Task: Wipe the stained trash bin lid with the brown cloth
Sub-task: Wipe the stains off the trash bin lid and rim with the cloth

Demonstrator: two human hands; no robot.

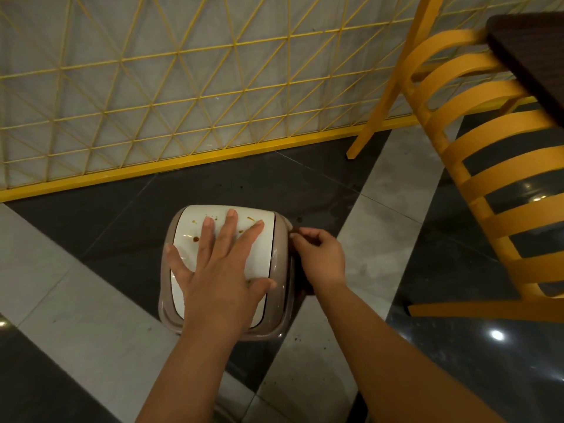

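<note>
A: Where was the trash bin lid (259, 239) at that moment?

B: Low in the middle of the frame, on its bin (282, 270), which stood on the dark and grey floor tiles (381, 209). The white panel showed brown spots and streaks along its upper part, near the top edge.

A: And the hands?

B: The left hand (219, 270) lay flat and open on the white panel, fingers spread, palm pressing down and gripping nothing. The right hand (320, 257) was just right of the bin's rim, fingers curled in a pinch around something dark brown, which I took to be the brown cloth (300, 271), hanging down the bin's right side. Only a sliver of it showed, so I couldn't be sure how firm the grip was.

A: So which step was in hand?

B: By my reading, the pick-up. The stains were untouched, so no wiping had been done. The left hand looked to be steadying the lid while the right took hold of the cloth.

A: What did the next move call for?

B: Lifting the cloth clear of the rim, carrying it onto the panel, and shifting the left hand off the spots it covered. A swing lid might tip under pressure, so some bracing would have helped.

A: Anything else nearby?

B: A yellow chair (488, 166) at the right, a yellow lattice panel (183, 87) across the top.
</note>
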